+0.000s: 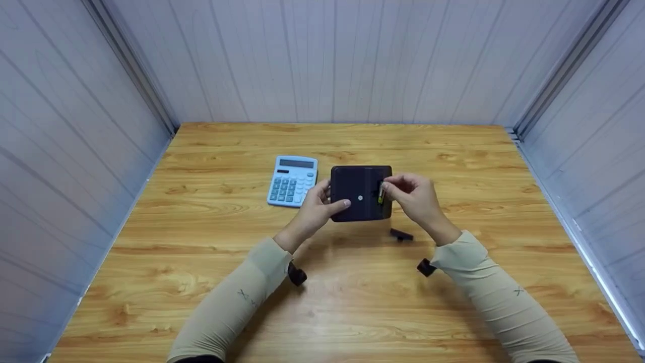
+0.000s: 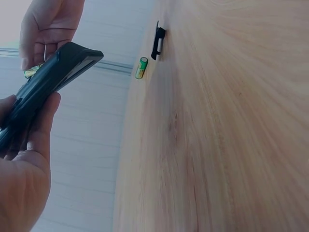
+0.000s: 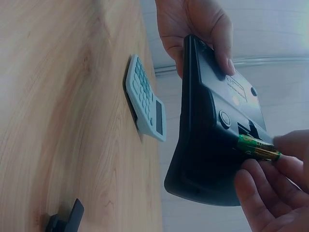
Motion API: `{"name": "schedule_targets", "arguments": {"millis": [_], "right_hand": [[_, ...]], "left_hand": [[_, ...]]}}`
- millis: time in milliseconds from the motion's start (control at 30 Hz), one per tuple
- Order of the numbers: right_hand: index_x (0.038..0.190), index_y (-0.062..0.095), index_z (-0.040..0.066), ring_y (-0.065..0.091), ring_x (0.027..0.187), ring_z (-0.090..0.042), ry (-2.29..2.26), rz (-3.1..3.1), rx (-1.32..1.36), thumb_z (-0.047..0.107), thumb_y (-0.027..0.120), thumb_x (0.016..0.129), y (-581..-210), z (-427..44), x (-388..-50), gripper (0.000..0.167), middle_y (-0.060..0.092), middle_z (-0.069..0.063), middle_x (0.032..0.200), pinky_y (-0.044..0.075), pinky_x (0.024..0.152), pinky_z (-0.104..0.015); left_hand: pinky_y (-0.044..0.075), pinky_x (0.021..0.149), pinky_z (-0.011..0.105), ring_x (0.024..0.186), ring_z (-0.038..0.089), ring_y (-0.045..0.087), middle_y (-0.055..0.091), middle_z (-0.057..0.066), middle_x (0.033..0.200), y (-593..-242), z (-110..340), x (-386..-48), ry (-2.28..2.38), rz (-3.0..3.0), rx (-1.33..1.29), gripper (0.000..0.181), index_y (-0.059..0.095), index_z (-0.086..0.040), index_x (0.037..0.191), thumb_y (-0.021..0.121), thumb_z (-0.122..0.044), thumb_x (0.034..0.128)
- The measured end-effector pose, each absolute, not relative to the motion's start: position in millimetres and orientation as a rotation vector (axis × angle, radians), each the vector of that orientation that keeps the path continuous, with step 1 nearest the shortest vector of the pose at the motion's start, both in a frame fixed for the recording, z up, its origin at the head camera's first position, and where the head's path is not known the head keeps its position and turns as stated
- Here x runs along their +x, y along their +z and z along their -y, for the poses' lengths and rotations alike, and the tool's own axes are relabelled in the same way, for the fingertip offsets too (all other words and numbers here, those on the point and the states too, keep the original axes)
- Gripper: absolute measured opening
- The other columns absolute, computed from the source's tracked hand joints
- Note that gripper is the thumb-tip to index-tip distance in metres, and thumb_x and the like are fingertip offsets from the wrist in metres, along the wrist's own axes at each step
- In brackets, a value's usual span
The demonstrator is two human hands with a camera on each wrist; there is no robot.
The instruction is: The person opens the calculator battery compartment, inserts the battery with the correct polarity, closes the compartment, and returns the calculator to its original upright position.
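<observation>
A black wedge-shaped device (image 1: 352, 201) is held off the table with its back, bearing a small pale mark, toward the head camera. My left hand (image 1: 313, 207) grips its left side, the thumb lying across the back. My right hand (image 1: 415, 196) pinches a green and gold battery (image 3: 258, 147) at the device's right side. In the right wrist view, one battery end meets the slot-like compartment (image 3: 247, 129), while the other sticks out between the fingers. A second battery (image 2: 141, 68) lies on the table in the left wrist view.
A light blue calculator (image 1: 293, 181) lies keys up on the wooden table (image 1: 342, 302), left of the black device. A small black cover with a clip (image 1: 401, 234) sits below the right hand. Pale panel walls (image 1: 322, 60) enclose the table's back and sides.
</observation>
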State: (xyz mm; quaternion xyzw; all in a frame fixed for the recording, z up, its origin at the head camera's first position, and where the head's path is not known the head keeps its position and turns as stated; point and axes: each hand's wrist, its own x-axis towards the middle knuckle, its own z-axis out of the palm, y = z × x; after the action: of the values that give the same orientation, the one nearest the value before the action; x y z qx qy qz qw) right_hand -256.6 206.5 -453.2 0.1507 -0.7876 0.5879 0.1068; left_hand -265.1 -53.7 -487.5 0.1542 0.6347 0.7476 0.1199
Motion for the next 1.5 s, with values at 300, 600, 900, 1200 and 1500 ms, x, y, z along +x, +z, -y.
{"name": "schedule_targets", "arguments": {"millis": [300,600,900,1200,1500], "right_hand": [[0.104,0.079,-0.008,0.070,0.073,-0.009,1.785,2.327,0.379,0.000,0.072,0.103,-452.3,-208.7,-257.8,0.012,0.076,-0.010,0.090,0.063,0.070,-0.022],[0.126,0.071,-0.003,0.064,0.100,-0.016,1.727,2.450,0.162,0.019,0.079,0.100,-448.3,-211.4,-261.4,0.034,0.070,-0.012,0.118,0.055,0.084,-0.020],[0.159,0.045,-0.006,0.067,0.118,-0.022,2.010,2.600,0.085,0.029,0.064,0.110,-446.7,-215.6,-265.0,0.063,0.059,-0.025,0.143,0.064,0.090,-0.026],[0.150,0.053,-0.009,0.073,0.099,-0.010,2.097,2.546,0.094,0.023,0.068,0.108,-448.9,-213.1,-262.8,0.055,0.068,-0.016,0.125,0.068,0.082,-0.032],[0.148,0.059,-0.008,0.073,0.097,-0.010,1.873,2.587,0.170,0.028,0.070,0.108,-451.8,-211.3,-260.9,0.054,0.070,-0.027,0.130,0.065,0.074,-0.023]], "left_hand": [[0.066,0.098,0.040,0.116,0.025,0.077,0.071,0.020,0.137,-487.9,53.9,-264.4,2.170,-1.851,0.463,0.058,0.054,-0.005,0.155,0.071,0.004,0.1003],[0.066,0.098,0.041,0.117,0.025,0.076,0.071,0.020,0.137,-485.0,54.6,-263.0,2.168,-1.859,0.474,0.057,0.055,-0.006,0.155,0.071,0.003,0.1009],[0.066,0.097,0.039,0.114,0.023,0.077,0.072,0.018,0.133,-484.7,54.0,-262.7,2.188,-1.857,0.480,0.055,0.056,-0.004,0.153,0.071,0.004,0.1003],[0.066,0.098,0.039,0.114,0.023,0.076,0.072,0.020,0.134,-487.0,54.2,-263.3,2.155,-1.887,0.497,0.059,0.055,-0.003,0.154,0.072,0.006,0.0988],[0.066,0.098,0.041,0.115,0.023,0.075,0.072,0.020,0.134,-484.4,54.3,-263.3,2.180,-1.852,0.515,0.059,0.054,-0.002,0.154,0.072,0.005,0.0979]]}}
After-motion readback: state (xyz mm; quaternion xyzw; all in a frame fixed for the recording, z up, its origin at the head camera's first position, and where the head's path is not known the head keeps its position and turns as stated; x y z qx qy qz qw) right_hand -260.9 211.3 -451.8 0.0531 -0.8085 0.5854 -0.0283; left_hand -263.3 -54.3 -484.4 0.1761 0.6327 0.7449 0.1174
